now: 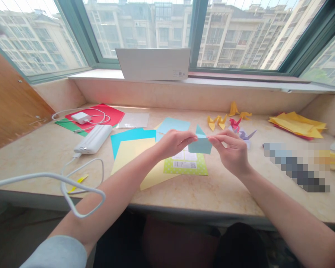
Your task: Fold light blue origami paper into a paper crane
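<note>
The held sheet (200, 146) looks matt paper, the power bank (95, 139) smooth plastic, the counter (226, 195) stone-like, the panel (13, 93) wood, the sleeve (58, 253) cloth.

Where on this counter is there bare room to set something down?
Bare counter shows before the wooden panel, left of the power bank, and between the folded paper birds and yellow sheets. The middle is crowded: left hand and right hand hold blue paper above the lime-green packet and cream sheet.
</note>
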